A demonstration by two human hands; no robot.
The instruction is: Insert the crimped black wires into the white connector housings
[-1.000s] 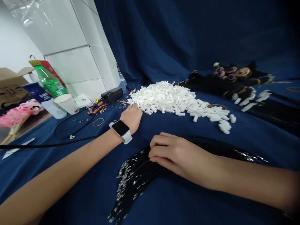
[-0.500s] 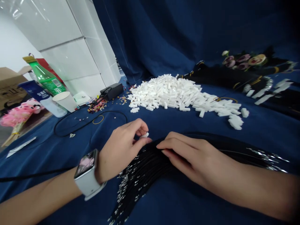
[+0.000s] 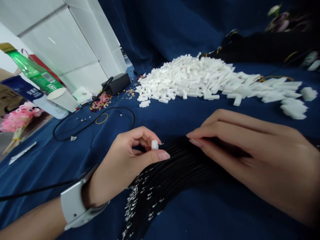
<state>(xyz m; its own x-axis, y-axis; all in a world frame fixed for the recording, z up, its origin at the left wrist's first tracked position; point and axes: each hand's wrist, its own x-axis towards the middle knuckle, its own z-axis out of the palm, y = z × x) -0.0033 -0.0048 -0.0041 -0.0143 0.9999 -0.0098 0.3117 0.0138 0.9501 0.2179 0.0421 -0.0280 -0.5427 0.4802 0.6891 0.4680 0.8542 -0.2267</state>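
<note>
My left hand (image 3: 122, 163), with a white watch on the wrist, pinches a small white block (image 3: 154, 144) between thumb and fingers, just left of a bundle of thin black cords (image 3: 170, 173) with small metal ends. My right hand (image 3: 250, 150) lies on that bundle, fingers together and pressed down onto the cords. Behind both hands a big heap of the same white blocks (image 3: 200, 76) lies on the dark blue cloth (image 3: 190, 213).
At the left stand a green bottle (image 3: 32, 71), a paper cup (image 3: 62, 98), a black box (image 3: 116, 83), a pink toy (image 3: 17, 118) and a looping black cable (image 3: 87, 125). Dark garments (image 3: 262, 46) lie at the back right.
My left hand drew back from the white heap with one block pinched in it and came to the cords. The view moved closer and lower. My right hand stayed on the bundle.
</note>
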